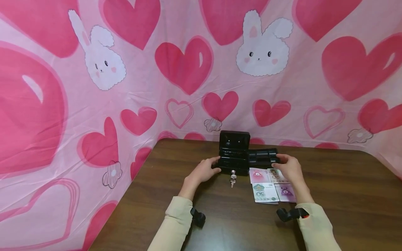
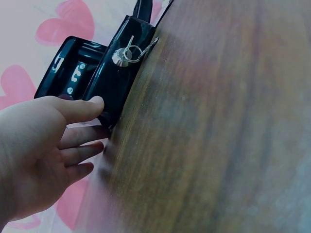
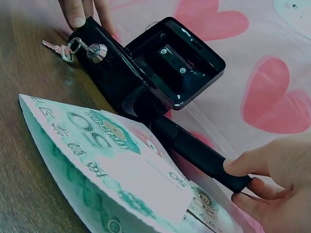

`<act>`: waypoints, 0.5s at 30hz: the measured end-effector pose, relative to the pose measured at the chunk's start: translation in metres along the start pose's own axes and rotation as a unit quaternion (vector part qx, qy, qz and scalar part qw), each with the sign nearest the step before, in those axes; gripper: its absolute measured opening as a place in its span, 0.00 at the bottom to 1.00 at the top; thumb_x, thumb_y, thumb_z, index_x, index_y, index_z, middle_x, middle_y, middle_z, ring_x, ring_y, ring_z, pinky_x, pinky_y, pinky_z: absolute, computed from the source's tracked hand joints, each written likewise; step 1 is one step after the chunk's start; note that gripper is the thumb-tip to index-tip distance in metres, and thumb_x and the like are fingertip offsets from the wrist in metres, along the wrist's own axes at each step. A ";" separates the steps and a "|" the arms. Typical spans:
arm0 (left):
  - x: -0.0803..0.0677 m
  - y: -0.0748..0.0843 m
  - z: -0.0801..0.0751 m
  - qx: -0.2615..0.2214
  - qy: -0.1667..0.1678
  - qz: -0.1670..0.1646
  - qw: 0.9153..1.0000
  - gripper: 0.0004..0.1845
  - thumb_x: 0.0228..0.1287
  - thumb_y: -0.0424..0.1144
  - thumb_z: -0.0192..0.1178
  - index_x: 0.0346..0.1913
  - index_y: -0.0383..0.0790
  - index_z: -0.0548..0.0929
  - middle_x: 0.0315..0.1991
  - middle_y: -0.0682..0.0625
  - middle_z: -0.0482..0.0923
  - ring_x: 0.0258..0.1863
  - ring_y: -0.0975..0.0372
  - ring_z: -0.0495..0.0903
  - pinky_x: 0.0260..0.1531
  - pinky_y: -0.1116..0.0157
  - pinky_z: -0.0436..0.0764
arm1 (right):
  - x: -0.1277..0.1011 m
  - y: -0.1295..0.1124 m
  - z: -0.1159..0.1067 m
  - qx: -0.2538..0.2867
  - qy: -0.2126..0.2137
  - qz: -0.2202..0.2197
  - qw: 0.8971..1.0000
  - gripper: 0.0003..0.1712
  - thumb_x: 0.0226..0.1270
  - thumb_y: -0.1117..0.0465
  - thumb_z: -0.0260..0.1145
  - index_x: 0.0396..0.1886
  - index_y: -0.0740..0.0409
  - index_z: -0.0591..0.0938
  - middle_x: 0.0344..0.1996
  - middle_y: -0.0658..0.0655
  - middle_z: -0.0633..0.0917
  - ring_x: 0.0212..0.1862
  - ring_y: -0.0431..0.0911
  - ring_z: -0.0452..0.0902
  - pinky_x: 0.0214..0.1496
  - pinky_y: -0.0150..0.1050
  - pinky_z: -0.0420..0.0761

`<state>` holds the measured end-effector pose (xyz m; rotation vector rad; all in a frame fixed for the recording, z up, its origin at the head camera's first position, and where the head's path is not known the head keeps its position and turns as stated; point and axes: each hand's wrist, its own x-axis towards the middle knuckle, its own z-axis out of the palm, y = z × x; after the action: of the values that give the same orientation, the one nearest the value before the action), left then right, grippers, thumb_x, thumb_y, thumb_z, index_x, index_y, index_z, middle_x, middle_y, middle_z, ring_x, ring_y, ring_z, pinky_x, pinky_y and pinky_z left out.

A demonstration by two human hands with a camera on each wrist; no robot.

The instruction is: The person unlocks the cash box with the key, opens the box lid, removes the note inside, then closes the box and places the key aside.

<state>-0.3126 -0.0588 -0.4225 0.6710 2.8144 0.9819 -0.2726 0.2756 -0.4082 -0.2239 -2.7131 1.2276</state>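
Observation:
A small black cash box (image 1: 233, 162) stands at the back of the table with its lid (image 1: 234, 136) raised. Keys (image 1: 232, 181) on a ring hang from the lock (image 3: 98, 52) in its front. My left hand (image 1: 202, 170) holds the box by its left end, thumb on the front corner in the left wrist view. To the right of the box is a black compartmented tray (image 1: 262, 157), whose right end my right hand (image 1: 290, 169) pinches between thumb and fingers. Just in front of the tray lie several banknotes, among them a green 50 note (image 1: 265, 192), partly under my right wrist in the head view.
The brown wooden table (image 1: 238, 223) reaches up to a pink cloth backdrop (image 1: 226, 83) with hearts and rabbits, close behind the box. A black band with a camera mount (image 1: 198, 218) sits on the left wrist, and another mount (image 1: 287, 214) on the right.

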 end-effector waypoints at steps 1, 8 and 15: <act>0.000 0.000 0.000 -0.001 0.000 0.000 1.000 0.30 0.70 0.44 0.61 0.73 0.46 0.69 0.64 0.43 0.78 0.65 0.54 0.75 0.67 0.53 0.72 | 0.000 0.000 0.000 0.000 0.001 0.000 1.000 0.32 0.67 0.61 0.65 0.67 0.71 0.71 0.63 0.77 0.73 0.62 0.68 0.70 0.65 0.62 0.69; 0.000 0.000 0.001 0.001 0.004 0.001 1.000 0.30 0.71 0.44 0.60 0.73 0.46 0.68 0.64 0.43 0.78 0.66 0.53 0.74 0.67 0.53 0.72 | -0.002 -0.001 -0.001 0.008 -0.003 0.009 1.000 0.29 0.67 0.60 0.66 0.64 0.70 0.74 0.63 0.77 0.74 0.63 0.69 0.70 0.65 0.63 0.69; 0.000 -0.001 0.003 0.003 0.004 -0.001 1.000 0.30 0.70 0.44 0.61 0.73 0.46 0.68 0.64 0.43 0.78 0.65 0.54 0.75 0.67 0.53 0.73 | -0.004 -0.001 -0.008 0.034 -0.010 0.015 0.999 0.31 0.67 0.57 0.67 0.66 0.68 0.74 0.66 0.74 0.72 0.67 0.69 0.66 0.67 0.63 0.67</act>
<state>-0.3121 -0.0577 -0.4254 0.6658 2.8248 0.9790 -0.2670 0.2798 -0.4030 -0.2463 -2.6890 1.3366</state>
